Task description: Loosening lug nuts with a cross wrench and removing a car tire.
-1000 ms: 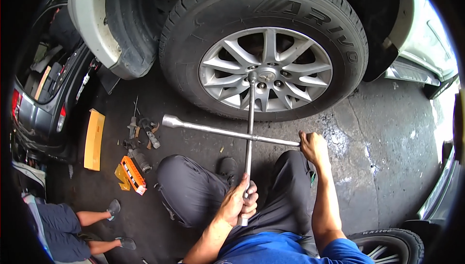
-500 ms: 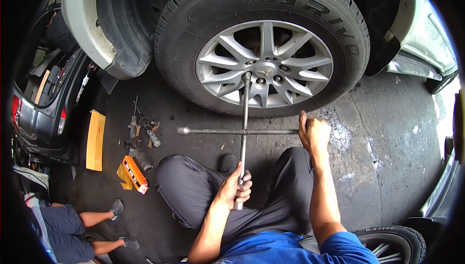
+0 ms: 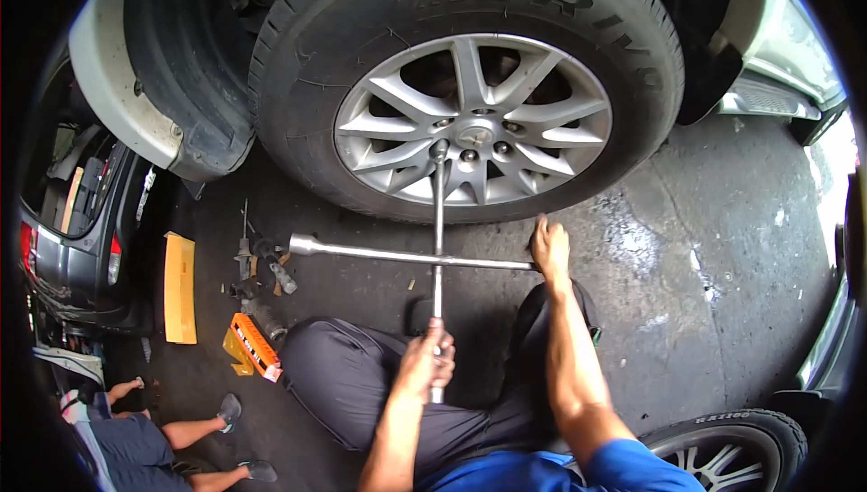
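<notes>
A cross-shaped lug wrench [image 3: 370, 253] reaches from my lap to the car wheel [image 3: 474, 94], its far socket on a lug nut left of the hub centre. My left hand [image 3: 426, 364] is wrapped round the near end of the wrench, close to my knees. At the end of the right arm of the cross, my right hand [image 3: 551, 248] is closed on the bar. The left arm of the cross ends in a free socket. Several other lug nuts show around the hub of the silver alloy rim.
On the floor at left lie an orange box [image 3: 256, 346], a yellow cardboard piece [image 3: 180, 288] and a used shock absorber [image 3: 262, 262]. A person in shorts [image 3: 135, 447] sits at lower left. Another wheel [image 3: 722, 456] lies at lower right. A dark car [image 3: 77, 248] stands at far left.
The wrench has turned slightly: its right arm dips lower and its left arm rises a little. My right hand has moved down and left with it. The view has shifted somewhat.
</notes>
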